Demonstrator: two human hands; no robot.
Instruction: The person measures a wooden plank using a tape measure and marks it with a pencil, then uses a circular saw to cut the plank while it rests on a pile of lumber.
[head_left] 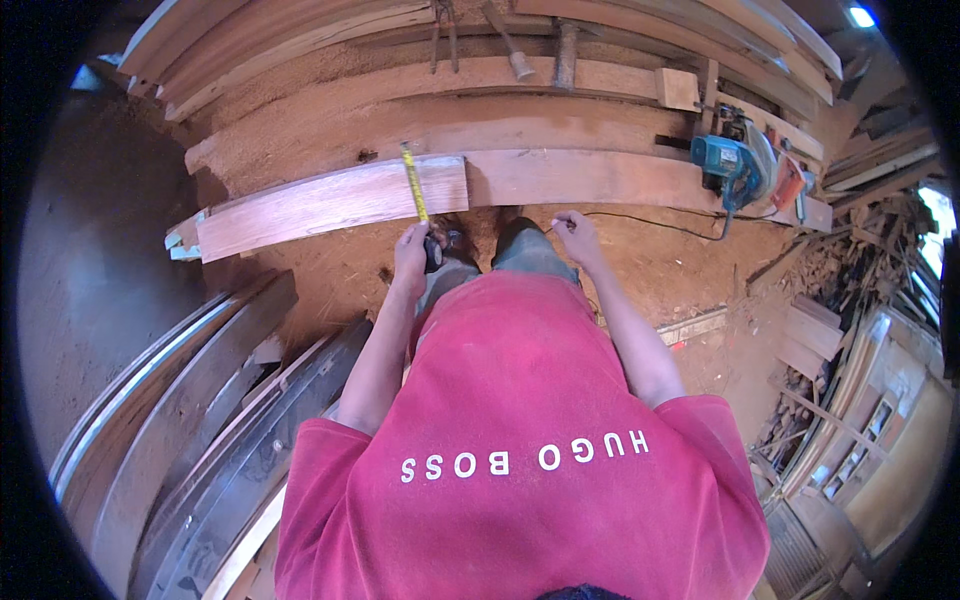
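Note:
My left hand (409,252) is closed around a tape measure with a dark case (433,256). Its yellow blade (413,182) sticks out forward and lies across the width of a pale, freshly cut board (320,206). That board rests along a longer plank (580,178), which shows to the right beyond its squared end. My right hand (577,238) hangs over the front of the plank with fingers curled together. Whatever they hold, if anything, is too small to make out.
A teal circular saw (735,162) rests at the plank's right end, its dark cord (660,226) trailing along the ground. Behind lie stacked planks (330,50), a wood block (678,90) and a mallet-like tool (520,62). Dark boards (210,400) lean at left; scrap wood (850,290) piles at right.

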